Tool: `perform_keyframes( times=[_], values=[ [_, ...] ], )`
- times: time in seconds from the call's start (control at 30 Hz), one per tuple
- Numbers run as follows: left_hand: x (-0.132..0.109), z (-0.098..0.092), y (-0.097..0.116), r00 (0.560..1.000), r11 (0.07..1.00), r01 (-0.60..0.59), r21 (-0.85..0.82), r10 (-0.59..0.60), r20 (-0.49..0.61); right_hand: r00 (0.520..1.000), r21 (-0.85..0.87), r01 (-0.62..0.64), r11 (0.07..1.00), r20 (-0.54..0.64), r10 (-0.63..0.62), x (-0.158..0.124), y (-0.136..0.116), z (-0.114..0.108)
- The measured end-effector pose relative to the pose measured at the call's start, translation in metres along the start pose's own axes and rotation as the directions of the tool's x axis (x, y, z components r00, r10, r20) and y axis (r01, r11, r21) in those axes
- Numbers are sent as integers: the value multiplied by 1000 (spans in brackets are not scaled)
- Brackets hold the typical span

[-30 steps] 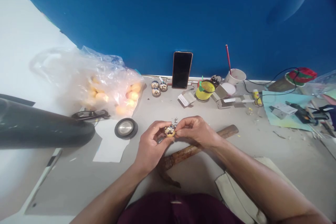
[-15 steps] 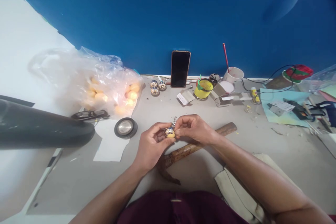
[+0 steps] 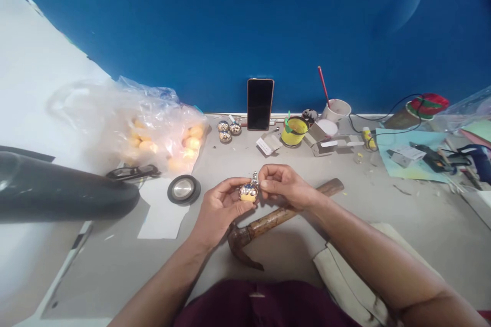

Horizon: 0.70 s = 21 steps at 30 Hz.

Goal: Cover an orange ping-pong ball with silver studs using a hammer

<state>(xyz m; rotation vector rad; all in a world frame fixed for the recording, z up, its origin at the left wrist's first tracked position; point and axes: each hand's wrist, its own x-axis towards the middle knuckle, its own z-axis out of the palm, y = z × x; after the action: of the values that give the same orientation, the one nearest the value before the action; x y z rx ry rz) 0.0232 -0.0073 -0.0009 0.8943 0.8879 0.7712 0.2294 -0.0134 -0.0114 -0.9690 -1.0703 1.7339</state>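
Observation:
My left hand [image 3: 220, 209] is closed around a small yellow ball [image 3: 248, 193], its fingers and thumb gripping the sides. Shiny silver studs cover the upper part of the ball, while the lower part shows bare yellow. Behind it, a short row of silver beads or studs [image 3: 254, 178] rises from about its top. My right hand [image 3: 282, 184] is pinched just right of the ball, its fingertips a little apart from it; whatever is between them is too small to make out. Under both hands lies a claw hammer [image 3: 266, 222] with a wooden handle.
Three silver-covered balls [image 3: 225, 135] sit near the wall, left of a propped phone [image 3: 260, 104]. A plastic bag [image 3: 161, 107] holds yellow balls. A round black-rimmed lid [image 3: 183, 189], small boxes [image 3: 269, 144], a yellow cup [image 3: 294, 135] and a cloth [image 3: 345, 281] lie around.
My right fingertips have drawn slightly away from the ball. More of its studded surface shows. The left hand keeps its hold, and the view has shifted slightly.

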Motion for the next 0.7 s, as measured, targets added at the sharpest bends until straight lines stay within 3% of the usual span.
perform_keyframes(
  times=[0.17, 0.27, 0.33, 0.4, 0.5, 0.6, 0.7],
  values=[
    [1, -3, 3, 1000, 985, 20, -172, -17, 23, 982, -230, -16, 973, -187, -28, 1, -5, -1],
    [2, -4, 5, 1000, 983, 22, -181, -25, -10, 994, -483, -73, 873, -110, 23, -4, -11, 8],
    [3, -5, 6, 999, 987, 13, -162, -19, -36, 995, -693, -56, 719, 20, 96, -9, -14, 17],
    [3, -5, 7, 998, 988, -3, -155, -6, -62, 975, -873, 66, 483, 160, 156, -14, -13, 26],
    [2, -6, 7, 996, 985, -43, -167, 30, -84, 942, -957, 251, 145, 276, 191, -18, -4, 37],
    [2, -7, 8, 997, 986, -61, -154, 52, -61, 930, -952, 305, 30, 305, 207, -18, 6, 42],
    [3, -9, 10, 991, 995, -86, -55, 80, -106, 920, -944, 329, 33, 328, 213, -17, 3, 42]
  ],
)
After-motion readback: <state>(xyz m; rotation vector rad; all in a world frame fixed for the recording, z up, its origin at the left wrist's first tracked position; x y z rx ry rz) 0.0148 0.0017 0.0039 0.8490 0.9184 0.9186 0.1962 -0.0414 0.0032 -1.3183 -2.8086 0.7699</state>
